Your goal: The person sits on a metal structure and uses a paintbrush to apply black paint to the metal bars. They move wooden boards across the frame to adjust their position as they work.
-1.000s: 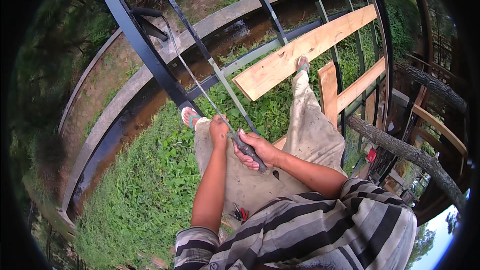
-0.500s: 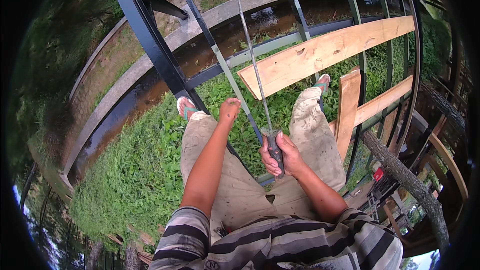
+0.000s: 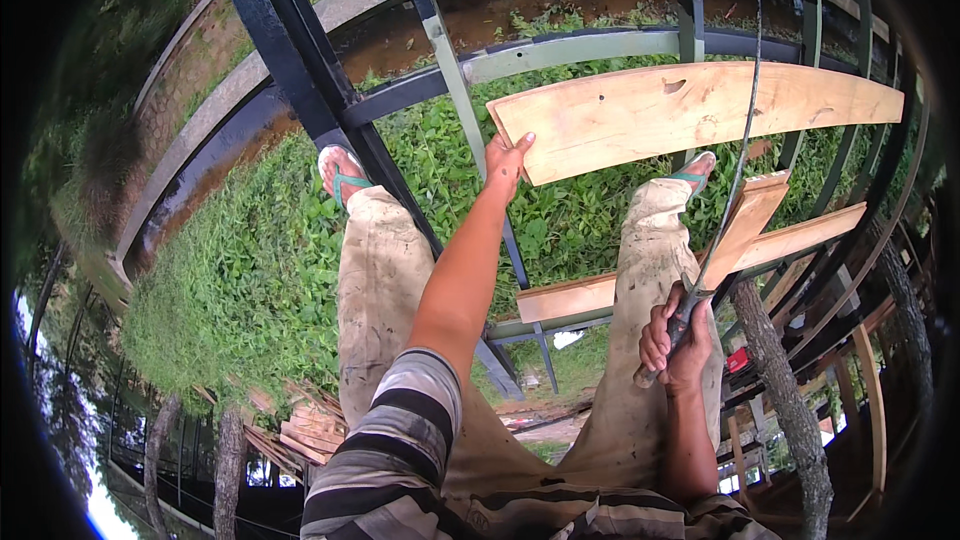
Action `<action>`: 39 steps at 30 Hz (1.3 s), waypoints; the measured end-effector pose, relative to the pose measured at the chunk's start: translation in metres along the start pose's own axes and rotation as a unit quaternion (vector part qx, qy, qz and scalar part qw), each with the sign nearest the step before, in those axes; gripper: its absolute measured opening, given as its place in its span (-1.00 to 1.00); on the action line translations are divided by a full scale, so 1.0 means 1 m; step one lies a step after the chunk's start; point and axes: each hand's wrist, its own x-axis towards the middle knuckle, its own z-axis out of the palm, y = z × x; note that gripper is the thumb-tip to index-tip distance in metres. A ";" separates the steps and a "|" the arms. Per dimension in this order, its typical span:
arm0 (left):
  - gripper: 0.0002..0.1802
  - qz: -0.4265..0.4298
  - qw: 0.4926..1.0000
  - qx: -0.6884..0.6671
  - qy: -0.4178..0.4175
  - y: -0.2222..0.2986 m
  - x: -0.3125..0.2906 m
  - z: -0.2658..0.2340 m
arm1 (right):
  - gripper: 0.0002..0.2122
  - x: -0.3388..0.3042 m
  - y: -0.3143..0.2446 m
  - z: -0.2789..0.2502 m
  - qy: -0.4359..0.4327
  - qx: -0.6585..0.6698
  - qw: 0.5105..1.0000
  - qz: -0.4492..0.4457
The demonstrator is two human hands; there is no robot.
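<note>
The left hand (image 3: 507, 158) clasps the near-left end of one pale plank (image 3: 690, 115) while the right hand (image 3: 678, 338) fists one long blade's handle (image 3: 668, 340), two sandalled feet below

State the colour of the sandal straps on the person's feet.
Green, on both sandals; clearest in the head view, at the left foot.
</note>
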 end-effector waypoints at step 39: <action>-0.35 0.048 0.996 0.004 0.071 0.169 -0.122 -0.280 | -0.49 -0.070 0.046 0.136 -0.067 -0.098 0.991 0.068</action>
